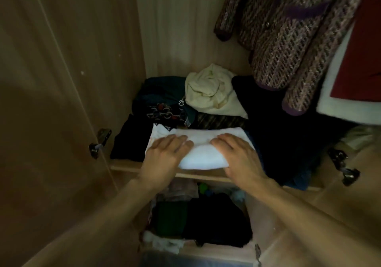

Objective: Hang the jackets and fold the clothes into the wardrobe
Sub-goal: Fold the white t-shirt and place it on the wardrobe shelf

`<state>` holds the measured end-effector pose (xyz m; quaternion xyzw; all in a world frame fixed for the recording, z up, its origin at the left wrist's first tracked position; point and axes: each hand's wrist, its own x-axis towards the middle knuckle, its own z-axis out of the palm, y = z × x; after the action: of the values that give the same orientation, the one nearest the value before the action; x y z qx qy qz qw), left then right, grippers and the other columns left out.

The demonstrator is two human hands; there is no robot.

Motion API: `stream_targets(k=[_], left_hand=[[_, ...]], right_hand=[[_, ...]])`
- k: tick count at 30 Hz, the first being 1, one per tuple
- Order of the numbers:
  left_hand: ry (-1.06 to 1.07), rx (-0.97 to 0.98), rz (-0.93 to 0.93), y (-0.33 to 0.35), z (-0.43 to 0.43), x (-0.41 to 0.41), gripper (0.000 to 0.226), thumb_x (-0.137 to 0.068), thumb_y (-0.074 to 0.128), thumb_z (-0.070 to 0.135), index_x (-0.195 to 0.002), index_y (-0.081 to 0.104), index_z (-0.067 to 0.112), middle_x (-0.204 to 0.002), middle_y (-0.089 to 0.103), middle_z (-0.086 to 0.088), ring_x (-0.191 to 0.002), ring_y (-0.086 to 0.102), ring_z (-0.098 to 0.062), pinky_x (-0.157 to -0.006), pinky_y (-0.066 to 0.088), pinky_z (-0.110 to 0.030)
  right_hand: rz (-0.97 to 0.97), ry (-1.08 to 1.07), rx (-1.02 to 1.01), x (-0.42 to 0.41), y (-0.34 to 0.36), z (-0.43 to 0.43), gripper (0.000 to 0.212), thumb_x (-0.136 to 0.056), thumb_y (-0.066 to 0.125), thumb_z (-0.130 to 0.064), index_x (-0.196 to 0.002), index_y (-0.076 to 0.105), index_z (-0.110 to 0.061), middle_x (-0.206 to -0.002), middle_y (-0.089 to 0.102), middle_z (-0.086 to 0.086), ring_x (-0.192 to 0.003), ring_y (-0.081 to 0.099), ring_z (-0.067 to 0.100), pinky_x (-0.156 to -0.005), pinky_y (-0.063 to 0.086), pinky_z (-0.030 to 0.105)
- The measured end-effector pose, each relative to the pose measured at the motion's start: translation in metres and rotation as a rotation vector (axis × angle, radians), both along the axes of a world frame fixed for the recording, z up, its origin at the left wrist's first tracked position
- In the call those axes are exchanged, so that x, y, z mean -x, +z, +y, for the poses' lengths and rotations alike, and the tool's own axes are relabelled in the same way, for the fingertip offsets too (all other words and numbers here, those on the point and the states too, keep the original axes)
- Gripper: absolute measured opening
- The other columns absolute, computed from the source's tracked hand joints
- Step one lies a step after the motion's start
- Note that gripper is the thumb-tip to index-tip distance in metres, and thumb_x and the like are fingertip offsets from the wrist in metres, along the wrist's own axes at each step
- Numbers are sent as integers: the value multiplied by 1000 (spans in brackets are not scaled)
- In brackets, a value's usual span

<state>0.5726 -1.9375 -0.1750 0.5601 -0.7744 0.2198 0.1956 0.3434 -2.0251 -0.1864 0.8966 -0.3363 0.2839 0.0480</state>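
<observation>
Head view, near to far. 2 bare forearms reach in from the bottom edge. Below them is the lower compartment: black pile [216, 219], green garment [170, 217], some pale fabric at the front, too dim to identify.

Shelf [123, 168] front edge sits just above that. Folded white garment [202, 157] lies on the shelf at its front, slightly overhanging the edge. Left hand [167, 153] lies flat on the garment's left part, fingers straight and together, not curled around anything. Right hand [237, 155] is the same on the right part, palm down, fingers extended. Fingertips of the 2 hands are near each other, not touching.

Black clothing [132, 141] is just left of the white garment, and a big dark heap [278, 132] is just right. Behind it are a patterned dark item [165, 110] and a crumpled cream garment [210, 89] on top of the rear clothes.

Farther up, a purple-trimmed knit jacket [284, 29] hangs at upper right, with a red garment [358, 60] beside it. Open wardrobe door [51, 81] is at left, with a metal hinge [100, 143] at shelf level.
</observation>
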Motion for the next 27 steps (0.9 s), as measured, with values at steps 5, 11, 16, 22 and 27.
stream_targets(k=[5,11,16,22,27], left_hand=[[-20,205,-41,7,-87,-12,36,-99,40,14,-127,62,14,-131,64,-12,-118,62,-37,-97,49,-49],[-22,71,-91,-68,-163,-24,41,-103,32,7,-133,59,16,-141,57,-12,-130,53,-36,-105,42,-52],[64,-377,52,-117,-160,-32,99,-67,66,-3,-154,29,27,-161,31,0,-146,31,-25,-117,21,-41],[17,-446,27,-99,-168,-38,111,-56,80,6,-153,31,27,-159,34,0,-145,27,-22,-114,20,-39],[-43,-593,73,-74,-188,-50,101,-77,78,19,-155,17,39,-166,6,0,-152,8,-23,-121,17,-47]], right_hand=[[-65,-67,191,-9,13,-74,53,-81,64,-12,-133,59,-14,-135,58,16,-127,53,38,-105,43,52],[53,-45,22,-21,-63,-146,73,-80,69,-14,-147,40,-24,-148,45,17,-136,42,38,-106,40,56],[326,26,-369,-8,-107,-156,100,-92,59,-44,-142,-27,-54,-164,-11,1,-152,-9,24,-123,5,47],[344,-36,-540,-19,-69,-149,95,-74,2,-89,-155,-2,-39,-162,-16,-3,-150,-16,17,-120,-9,33],[202,-191,-489,-43,-62,-164,114,-68,-22,-83,-157,14,-22,-164,8,4,-152,3,20,-116,-8,25]])
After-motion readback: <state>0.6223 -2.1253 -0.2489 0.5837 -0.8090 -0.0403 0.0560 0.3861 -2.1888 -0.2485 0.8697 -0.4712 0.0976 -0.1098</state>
